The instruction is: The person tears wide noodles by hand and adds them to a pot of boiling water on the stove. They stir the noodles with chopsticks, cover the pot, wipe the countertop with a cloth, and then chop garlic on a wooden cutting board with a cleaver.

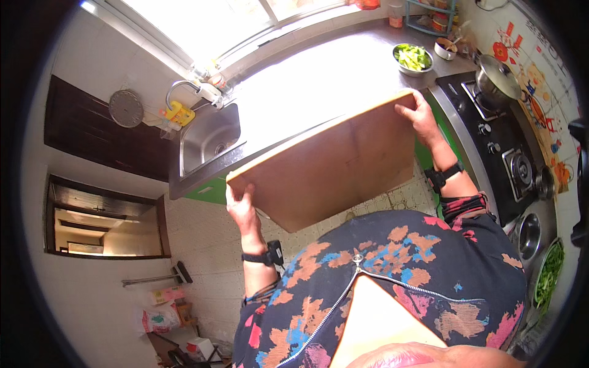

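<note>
A large wooden board [336,161] is held tilted in front of my body, its broad brown face towards me. My left hand [242,207] grips its left edge near the upper corner. At the upper right corner, my right hand [419,117] clasps the other side with the thumb on the near face. The board's pale upper edge runs along the front of the brightly sunlit countertop [313,78]; whether the two touch I cannot tell. Some of the floor and the green cabinet front lie hidden behind the board.
A steel sink [211,138] with a faucet [184,85] lies left. Chopped greens fill a metal bowl [412,60] at the back right. On the gas stove [499,138] sits a lidded pot [499,80]. More leafy greens [550,271] lie at far right, beside a steel bowl [529,234].
</note>
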Tool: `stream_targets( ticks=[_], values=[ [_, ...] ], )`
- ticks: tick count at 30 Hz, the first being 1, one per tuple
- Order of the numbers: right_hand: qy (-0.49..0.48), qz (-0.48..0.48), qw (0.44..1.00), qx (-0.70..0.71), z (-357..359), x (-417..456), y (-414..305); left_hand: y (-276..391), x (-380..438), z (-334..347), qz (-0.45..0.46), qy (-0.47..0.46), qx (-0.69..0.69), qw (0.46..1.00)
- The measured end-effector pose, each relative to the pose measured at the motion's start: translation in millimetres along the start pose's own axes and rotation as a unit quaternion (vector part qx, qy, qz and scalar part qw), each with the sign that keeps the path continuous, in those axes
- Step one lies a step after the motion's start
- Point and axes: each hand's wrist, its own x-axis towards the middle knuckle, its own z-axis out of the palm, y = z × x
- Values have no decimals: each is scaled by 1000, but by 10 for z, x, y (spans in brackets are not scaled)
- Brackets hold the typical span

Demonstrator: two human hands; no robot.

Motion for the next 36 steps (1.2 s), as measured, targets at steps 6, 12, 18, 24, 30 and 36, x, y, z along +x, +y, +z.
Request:
stream_targets(
  ticks=[6,12,18,24,30,36],
  values=[
    [21,15,998,-49,385,957,-153,47,1239,274,-28,-46,7,999],
    [32,52,995,-80,587,2034,219,-417,2430,749,-59,-80,-16,995],
    [38,49,974,-216,501,2796,888,-1173,3212,1078,-141,-116,56,982],
    [69,208,972,-88,391,3291,1550,-2023,3682,1524,-179,-154,-6,972],
    [88,256,957,-103,187,3670,2186,-2502,3806,2057,-278,-137,25,951],
    [110,254,932,-234,110,4089,2695,-3037,4037,2545,-265,-118,149,945]
  ],
)
